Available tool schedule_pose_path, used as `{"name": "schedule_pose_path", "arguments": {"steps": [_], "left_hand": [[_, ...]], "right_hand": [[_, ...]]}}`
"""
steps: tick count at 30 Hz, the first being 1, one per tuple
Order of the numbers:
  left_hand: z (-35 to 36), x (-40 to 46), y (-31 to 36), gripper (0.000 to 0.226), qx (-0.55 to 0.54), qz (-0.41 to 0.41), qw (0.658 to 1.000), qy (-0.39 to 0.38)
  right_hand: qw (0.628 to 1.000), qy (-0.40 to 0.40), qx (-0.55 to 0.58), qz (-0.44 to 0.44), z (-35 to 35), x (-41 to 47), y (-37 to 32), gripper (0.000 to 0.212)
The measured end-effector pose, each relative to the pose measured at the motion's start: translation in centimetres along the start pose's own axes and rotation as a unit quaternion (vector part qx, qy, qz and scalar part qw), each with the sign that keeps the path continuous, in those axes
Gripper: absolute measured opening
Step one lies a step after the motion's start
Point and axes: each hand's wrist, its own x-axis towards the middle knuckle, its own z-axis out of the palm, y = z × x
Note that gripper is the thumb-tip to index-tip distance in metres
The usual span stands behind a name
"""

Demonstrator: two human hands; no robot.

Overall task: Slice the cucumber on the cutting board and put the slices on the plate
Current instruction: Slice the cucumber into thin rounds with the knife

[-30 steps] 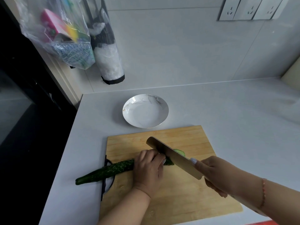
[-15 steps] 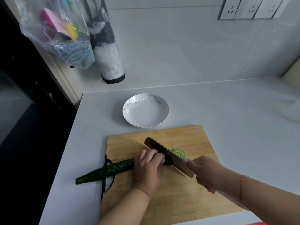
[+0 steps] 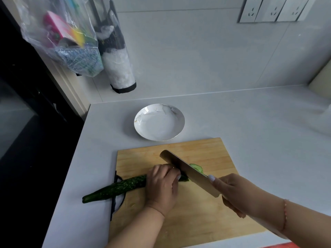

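A dark green cucumber (image 3: 116, 187) lies across the left edge of the wooden cutting board (image 3: 206, 217), its tip overhanging the counter. My left hand (image 3: 162, 186) presses down on its right part, fingers curled. My right hand (image 3: 238, 192) grips the handle of a broad knife (image 3: 188, 170), whose blade stands across the cucumber's cut end right beside my left fingertips. Pale green slices (image 3: 197, 168) lie just behind the blade. The white marbled plate (image 3: 176, 130) sits beyond the board with nothing in it.
Two plastic bags (image 3: 71, 42) of items hang at the back left wall corner. Wall sockets (image 3: 274, 9) are at the top right. The grey counter (image 3: 259, 126) drops off to a dark gap on the left. A black strap loop (image 3: 116, 199) hangs at the board's left edge.
The knife moved forward and down through the cucumber end, then drew back slightly; another slice lies behind the blade. My left hand and the cucumber stayed in place.
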Motion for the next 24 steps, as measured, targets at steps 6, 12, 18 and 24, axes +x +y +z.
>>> {"name": "schedule_pose_path", "arguments": {"steps": [6,12,18,24], "left_hand": [[-0.2,-0.1,0.1,0.008,-0.009,0.000,1.000,-0.005],[-0.1,0.0,0.1,0.008,-0.012,-0.007,1.000,-0.010],[-0.2,0.1,0.2,0.005,-0.007,-0.006,1.000,-0.007],[-0.2,0.0,0.1,0.012,0.000,0.001,1.000,-0.004]], "right_hand": [[1.000,-0.001,-0.017,0.008,-0.5,-1.0,-0.2,0.064],[1.000,-0.004,-0.025,0.008,-0.3,-0.8,-0.3,0.063],[0.999,-0.010,-0.034,0.017,0.5,1.0,-0.5,0.064],[0.999,-0.004,-0.029,0.024,1.1,2.5,-0.3,0.068]]}}
